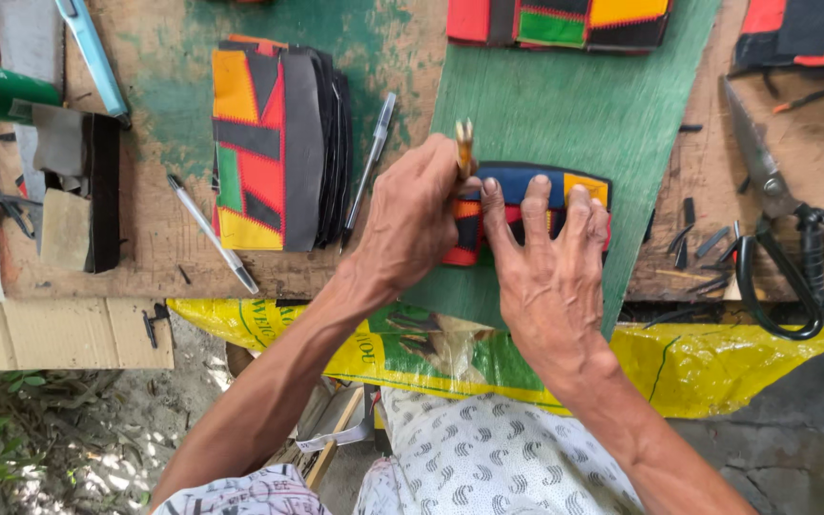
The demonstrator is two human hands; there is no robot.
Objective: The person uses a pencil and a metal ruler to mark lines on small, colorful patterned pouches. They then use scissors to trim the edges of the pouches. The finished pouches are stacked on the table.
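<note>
the left hand (410, 224) is closed around a small brass-coloured tool (464, 150), its tip standing up at 12 o'clock from the knuckles; the tool is blurred, so what kind it is cannot be told for sure. the right hand (547, 267) lies flat with fingers (534, 205) spread wide, pressing down on a patchwork piece (536, 183) of blue, yellow, red and black that rests on a green mat (574, 105) on the wooden counter (159, 243). at 9 o'clock from the hands sits a stack of patchwork pieces (278, 143), with one pen (212, 234) to its left and another pen (371, 157) at its right edge. at 3 o'clock lie black-handled scissors (793, 238), well apart from the right hand.
</note>
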